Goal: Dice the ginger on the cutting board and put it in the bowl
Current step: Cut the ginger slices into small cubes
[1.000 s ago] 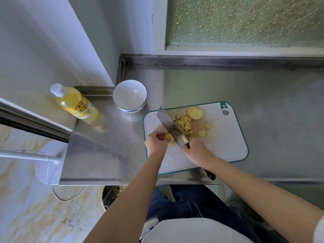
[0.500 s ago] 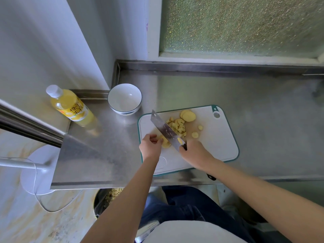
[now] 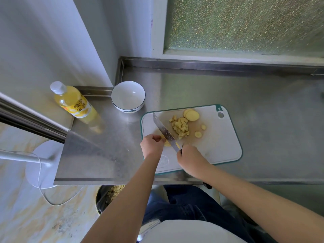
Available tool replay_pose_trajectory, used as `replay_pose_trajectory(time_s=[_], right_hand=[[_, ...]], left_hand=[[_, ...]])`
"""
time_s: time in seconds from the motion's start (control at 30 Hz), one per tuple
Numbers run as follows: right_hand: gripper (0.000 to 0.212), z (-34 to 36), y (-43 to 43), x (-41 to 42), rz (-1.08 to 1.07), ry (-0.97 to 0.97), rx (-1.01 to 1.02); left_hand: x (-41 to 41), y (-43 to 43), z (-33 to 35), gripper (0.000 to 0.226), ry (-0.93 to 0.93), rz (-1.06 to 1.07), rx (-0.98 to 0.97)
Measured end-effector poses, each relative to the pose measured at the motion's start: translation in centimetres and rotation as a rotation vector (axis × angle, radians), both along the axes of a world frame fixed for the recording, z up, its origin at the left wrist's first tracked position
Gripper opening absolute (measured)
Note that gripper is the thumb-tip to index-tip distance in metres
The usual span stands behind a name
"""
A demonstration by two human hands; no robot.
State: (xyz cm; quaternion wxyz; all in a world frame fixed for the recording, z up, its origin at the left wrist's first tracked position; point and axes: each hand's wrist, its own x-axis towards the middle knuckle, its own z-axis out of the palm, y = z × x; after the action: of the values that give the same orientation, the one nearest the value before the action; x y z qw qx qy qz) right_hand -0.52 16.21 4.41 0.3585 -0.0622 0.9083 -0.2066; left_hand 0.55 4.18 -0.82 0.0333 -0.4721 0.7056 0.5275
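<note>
A white cutting board [image 3: 219,146] with a teal rim lies on the steel counter. On it sit a heap of diced ginger [image 3: 180,128], a couple of large slices [image 3: 192,115] and two small round slices [image 3: 198,134]. My right hand [image 3: 190,159] grips the handle of a cleaver [image 3: 164,131], its blade angled toward the far left and set on a ginger piece [image 3: 167,143]. My left hand [image 3: 152,145] pinches that piece with curled fingers, just left of the blade. The empty white bowl [image 3: 128,96] stands beyond the board's far left corner.
A bottle of yellow liquid [image 3: 73,102] stands at the counter's left end beside the wall. A raised steel lip [image 3: 210,64] runs along the back below a frosted window. Below the counter's front edge is a dark bin [image 3: 108,197] with scraps.
The hands and cleaver stay over the same ginger piece, the blade shifting only slightly. The view has drifted a little.
</note>
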Motion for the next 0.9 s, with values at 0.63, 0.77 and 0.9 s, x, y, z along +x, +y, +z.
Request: replay_pose_trajectory(time_s=[0.63,0.77,0.9], right_hand=[[0.029,-1.8,-0.4,0.0,0.024,0.026,0.064],[0.029,-2.4,-0.2,0.3,0.024,0.059,0.059],[0.028,-2.7,-0.1,0.3,0.005,0.068,0.041]], left_hand=[[-0.3,-0.5,-0.3,0.020,-0.058,-0.007,0.029],[-0.3,-0.5,-0.6,0.019,-0.059,-0.011,0.021],[-0.3,-0.4,-0.5,0.019,-0.059,-0.024,0.007]])
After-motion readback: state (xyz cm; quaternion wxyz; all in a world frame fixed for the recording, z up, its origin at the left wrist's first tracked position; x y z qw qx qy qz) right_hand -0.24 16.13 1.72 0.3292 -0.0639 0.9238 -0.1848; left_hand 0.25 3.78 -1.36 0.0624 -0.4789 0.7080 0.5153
